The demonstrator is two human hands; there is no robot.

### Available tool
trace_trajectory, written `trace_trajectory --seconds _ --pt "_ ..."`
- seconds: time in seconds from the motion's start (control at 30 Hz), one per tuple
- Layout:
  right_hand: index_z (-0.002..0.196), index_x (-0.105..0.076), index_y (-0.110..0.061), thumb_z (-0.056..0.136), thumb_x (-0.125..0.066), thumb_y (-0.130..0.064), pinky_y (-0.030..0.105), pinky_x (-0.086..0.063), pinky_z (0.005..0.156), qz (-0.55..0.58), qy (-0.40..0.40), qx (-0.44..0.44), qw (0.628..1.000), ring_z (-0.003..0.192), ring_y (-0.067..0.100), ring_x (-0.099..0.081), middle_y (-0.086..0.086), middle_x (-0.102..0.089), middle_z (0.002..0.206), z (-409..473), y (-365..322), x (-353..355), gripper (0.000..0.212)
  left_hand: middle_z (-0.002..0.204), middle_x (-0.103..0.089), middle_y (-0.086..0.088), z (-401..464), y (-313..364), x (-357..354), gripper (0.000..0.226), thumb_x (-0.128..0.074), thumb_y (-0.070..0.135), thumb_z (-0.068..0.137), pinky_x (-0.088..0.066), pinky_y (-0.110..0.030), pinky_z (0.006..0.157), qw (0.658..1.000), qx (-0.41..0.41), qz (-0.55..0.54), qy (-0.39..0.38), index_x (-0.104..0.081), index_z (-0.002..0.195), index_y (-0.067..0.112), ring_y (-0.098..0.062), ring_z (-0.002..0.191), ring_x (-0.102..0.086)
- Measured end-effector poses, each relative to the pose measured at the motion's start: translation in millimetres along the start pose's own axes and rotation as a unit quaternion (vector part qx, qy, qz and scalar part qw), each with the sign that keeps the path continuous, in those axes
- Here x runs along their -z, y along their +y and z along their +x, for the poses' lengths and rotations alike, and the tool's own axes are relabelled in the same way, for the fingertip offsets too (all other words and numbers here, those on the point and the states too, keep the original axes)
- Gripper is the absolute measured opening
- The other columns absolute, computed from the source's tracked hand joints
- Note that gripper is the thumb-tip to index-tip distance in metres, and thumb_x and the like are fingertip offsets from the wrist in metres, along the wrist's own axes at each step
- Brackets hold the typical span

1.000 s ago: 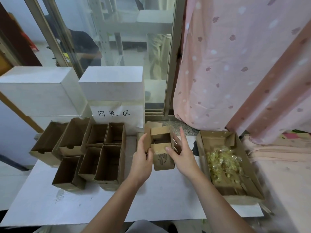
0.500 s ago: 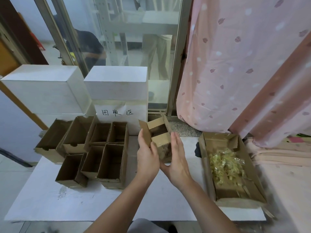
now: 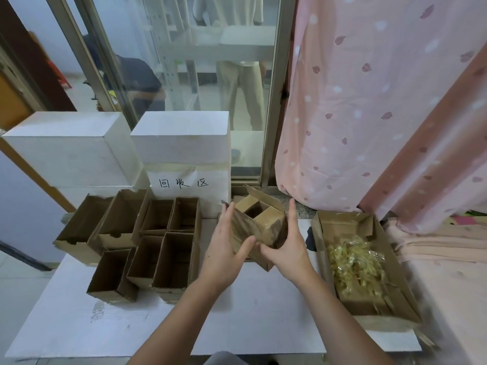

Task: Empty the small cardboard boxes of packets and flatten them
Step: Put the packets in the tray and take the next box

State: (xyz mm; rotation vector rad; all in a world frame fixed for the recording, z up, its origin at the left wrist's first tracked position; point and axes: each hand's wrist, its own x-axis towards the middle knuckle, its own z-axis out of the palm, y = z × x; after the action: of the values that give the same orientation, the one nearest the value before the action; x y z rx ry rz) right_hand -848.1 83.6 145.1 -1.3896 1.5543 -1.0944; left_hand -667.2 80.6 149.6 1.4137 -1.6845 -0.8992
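Small cardboard box sits lifted off the surface between your left hand and right hand, fingers clamped on its sides, mouth tilted up and away from you. Open empty boxes crowd its left; the tray of packets lies right.

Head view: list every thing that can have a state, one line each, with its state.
small cardboard box: held up between both hands, tilted, top flaps open.
left hand: grips the box's left side.
right hand: grips the box's right side.
empty boxes: open, standing on the table.
tray box: open, holding packets.
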Motion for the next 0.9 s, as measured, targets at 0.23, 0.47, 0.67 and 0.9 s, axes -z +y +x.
trace_trajectory --seconds 0.23,0.47,0.67,0.9 --pt "0.153 -0.007 -0.062 0.075 -0.089 -0.012 0.034 -0.034 0.120 0.085 -0.065 -0.028 0.994 0.145 -0.001 -0.036 -0.015 -0.037 0.159 10.8 5.9 14.9 0.124 0.165 -0.027 0.016 12.8 -17.3 21.5 0.094 -0.063 0.041 0.103 -0.035 -0.031 0.120 0.999 0.048 -0.007 -0.005 0.011 0.158 0.054 -0.010 0.153 -0.032" --pt "0.161 -0.015 -0.044 0.089 -0.077 -0.006 0.024 -0.044 0.110 0.084 -0.088 -0.044 0.992 0.136 -0.004 -0.047 -0.021 -0.047 0.152 15.3 12.3 14.0 0.101 0.141 -0.053 0.033 7.6 -22.5 10.7 0.087 -0.063 0.027 0.103 -0.049 -0.021 0.105 0.996 0.051 -0.064 0.029 0.000 0.154 0.060 0.011 0.127 -0.055" --pt "0.160 -0.016 -0.046 0.098 -0.055 0.009 0.014 -0.037 0.111 0.059 -0.073 -0.045 0.995 0.132 -0.013 -0.046 -0.028 -0.046 0.150 12.1 10.9 8.2 0.091 0.125 -0.045 0.056 0.3 -24.4 3.2 0.070 -0.066 0.028 0.102 -0.035 -0.003 0.104 0.994 0.063 -0.084 -0.002 -0.022 0.144 0.063 0.030 0.124 -0.040" --pt "0.158 -0.027 -0.039 0.089 -0.078 -0.010 0.017 -0.044 0.105 0.107 -0.060 -0.056 0.991 0.131 -0.007 -0.051 -0.028 -0.056 0.141 7.9 15.3 12.1 0.091 0.133 -0.050 0.051 -7.6 -31.3 1.3 0.081 -0.074 0.060 0.087 -0.037 -0.012 0.104 0.990 0.070 -0.113 -0.055 -0.035 0.157 0.046 0.028 0.127 -0.041"
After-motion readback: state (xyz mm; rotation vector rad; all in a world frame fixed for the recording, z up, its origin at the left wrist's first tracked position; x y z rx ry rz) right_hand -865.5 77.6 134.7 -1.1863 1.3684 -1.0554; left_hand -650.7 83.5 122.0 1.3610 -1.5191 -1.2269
